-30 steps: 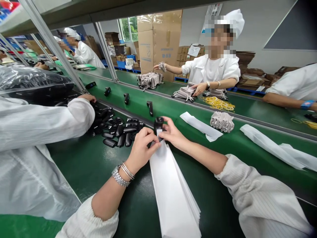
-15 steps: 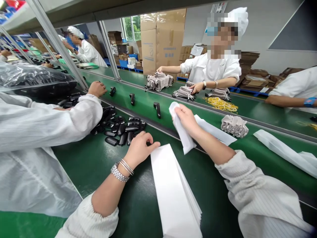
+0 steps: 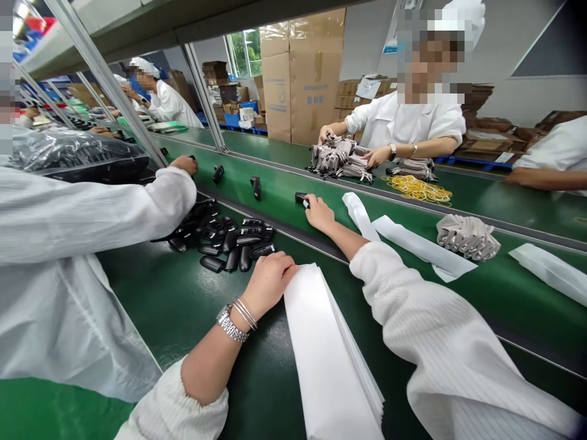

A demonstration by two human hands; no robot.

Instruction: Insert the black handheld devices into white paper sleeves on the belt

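Note:
My left hand [image 3: 270, 282], with a watch and bangles at the wrist, pinches the top left corner of a stack of white sleeves [image 3: 328, 354] on the green table. Farther forward, my right hand [image 3: 320, 214] has its fingers closed on a black handle-like part [image 3: 301, 198] on the green belt. Just right of that hand, a white sleeve [image 3: 360, 215] lies on the belt, and a second white sleeve [image 3: 419, 244] is beside it. Two more black parts [image 3: 257, 187] [image 3: 219, 174] stand on the belt to the left.
Black pieces [image 3: 232, 244] are piled left of my left hand. A co-worker's sleeve [image 3: 92, 201] reaches in from the left. Across the belt a person handles grey bundles [image 3: 337, 156] near yellow bands [image 3: 419, 188]. Another grey bundle [image 3: 468, 235] lies on the belt at right.
My right hand has let go of a white sleeve, now on the belt, and moved left onto the black part. My left thumb has closed on the stack's corner. Grey bundles across the belt shifted right.

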